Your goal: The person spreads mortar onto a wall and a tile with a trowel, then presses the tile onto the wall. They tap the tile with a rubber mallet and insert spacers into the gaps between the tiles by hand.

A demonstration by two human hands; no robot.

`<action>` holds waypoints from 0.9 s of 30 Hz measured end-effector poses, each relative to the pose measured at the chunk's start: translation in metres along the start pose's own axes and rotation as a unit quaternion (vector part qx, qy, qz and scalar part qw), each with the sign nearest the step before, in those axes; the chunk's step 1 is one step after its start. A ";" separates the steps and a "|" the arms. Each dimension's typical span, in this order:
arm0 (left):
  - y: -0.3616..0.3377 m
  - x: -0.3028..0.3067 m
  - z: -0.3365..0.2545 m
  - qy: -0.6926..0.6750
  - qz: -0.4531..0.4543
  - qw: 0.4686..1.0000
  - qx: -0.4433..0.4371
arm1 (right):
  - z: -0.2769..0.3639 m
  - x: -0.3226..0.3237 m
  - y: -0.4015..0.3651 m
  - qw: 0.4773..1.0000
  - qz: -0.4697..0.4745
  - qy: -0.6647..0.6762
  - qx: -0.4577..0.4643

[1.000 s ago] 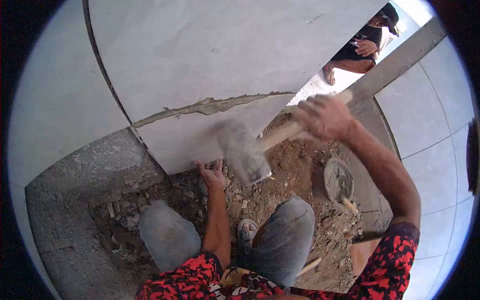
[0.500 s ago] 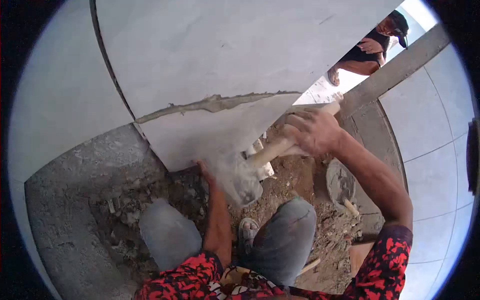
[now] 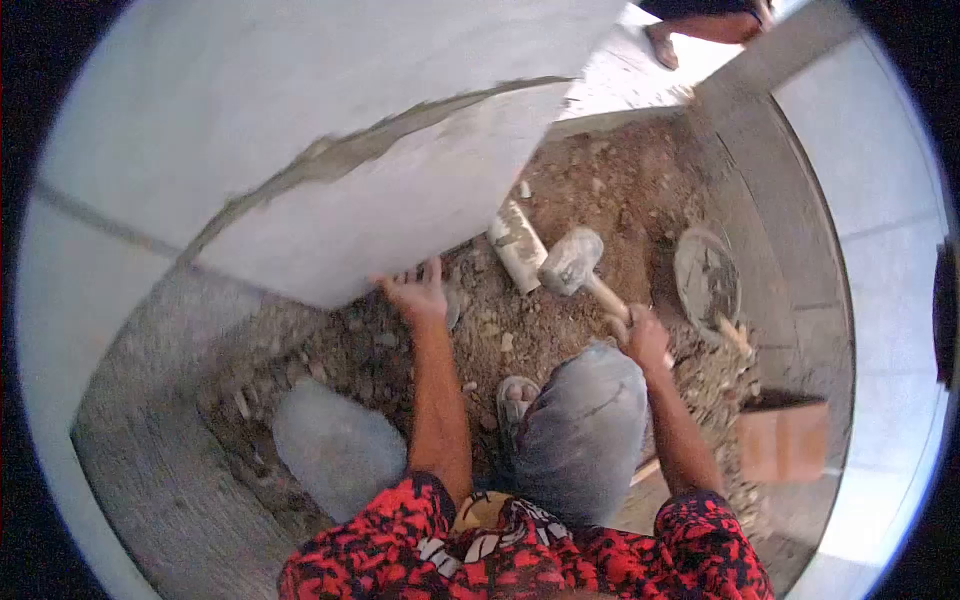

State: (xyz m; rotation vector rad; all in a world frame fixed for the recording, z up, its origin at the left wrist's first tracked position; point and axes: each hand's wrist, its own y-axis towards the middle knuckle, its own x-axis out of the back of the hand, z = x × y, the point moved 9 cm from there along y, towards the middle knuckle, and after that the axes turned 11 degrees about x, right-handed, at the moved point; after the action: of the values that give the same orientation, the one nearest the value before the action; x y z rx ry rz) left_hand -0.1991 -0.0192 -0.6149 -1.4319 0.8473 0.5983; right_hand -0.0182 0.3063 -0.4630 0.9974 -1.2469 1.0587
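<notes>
My right hand [image 3: 645, 338] is wrapped round the wooden handle of a mallet [image 3: 572, 262], whose pale, dusty head hangs over the dirt. My left hand [image 3: 418, 298] is at the lower edge of a large pale tile [image 3: 370, 215], fingers apart and pointing up, some of them at the tile's underside. A ragged line of grey mortar [image 3: 350, 145] runs between this tile and the pale wall surface above it. Just left of the mallet head lies a white, mortar-smeared piece [image 3: 518, 247] on the ground.
A round pan [image 3: 707, 275] with a wooden-handled tool [image 3: 735, 338] lies at right on the dirt. An orange-brown box-like block [image 3: 783, 440] stands nearer me. At the top right, another person's leg and foot [image 3: 662, 45] show on the bright floor.
My right hand and the mallet have come down and away from the tile. My left hand remains at the tile's lower edge. The view has shifted, and less of the other person shows.
</notes>
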 end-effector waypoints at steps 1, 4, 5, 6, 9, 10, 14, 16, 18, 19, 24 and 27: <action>-0.006 0.003 -0.001 -0.013 -0.019 1.000 0.004 | -0.016 -0.022 -0.017 0.998 -0.005 0.025 -0.058; -0.014 -0.006 0.001 0.038 0.004 0.999 -0.006 | -0.059 -0.067 -0.037 0.987 -0.053 0.065 -0.136; -0.015 -0.007 0.001 0.056 0.010 0.998 -0.001 | -0.068 -0.079 -0.041 0.982 -0.044 0.075 -0.169; -0.014 -0.006 0.002 0.024 0.012 1.000 0.016 | -0.076 -0.086 -0.039 0.976 -0.065 0.084 -0.190; -0.007 -0.006 0.007 -0.018 -0.013 0.999 0.031 | -0.100 -0.099 -0.018 0.951 -0.114 0.147 -0.248; -0.008 -0.001 0.006 -0.029 -0.047 0.998 0.026 | -0.105 -0.104 -0.004 0.950 -0.114 0.153 -0.247; -0.008 -0.004 0.005 -0.012 -0.015 1.000 0.013 | -0.074 -0.052 0.126 0.964 -0.230 0.134 0.023; -0.024 -0.020 0.012 -0.006 -0.041 0.999 -0.002 | -0.045 0.001 0.193 0.881 -0.319 0.350 -0.003; -0.027 -0.016 0.010 -0.003 -0.071 0.997 -0.017 | -0.017 0.041 0.261 0.888 -0.279 0.366 0.014; -0.024 -0.013 0.009 -0.001 -0.059 0.998 -0.011 | -0.013 0.042 0.295 0.897 -0.264 0.354 0.011; -0.022 -0.013 0.002 0.028 -0.032 0.999 -0.029 | 0.029 0.083 0.371 0.930 -0.257 0.239 0.113; -0.020 -0.012 0.002 -0.012 -0.037 0.999 -0.023 | 0.040 0.046 0.414 0.972 -0.092 0.153 0.152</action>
State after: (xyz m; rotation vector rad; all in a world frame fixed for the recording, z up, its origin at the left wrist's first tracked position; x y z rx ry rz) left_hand -0.1902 -0.0173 -0.5937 -1.4874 0.7627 0.5809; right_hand -0.4288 0.3651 -0.4111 1.1082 -0.7405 1.2267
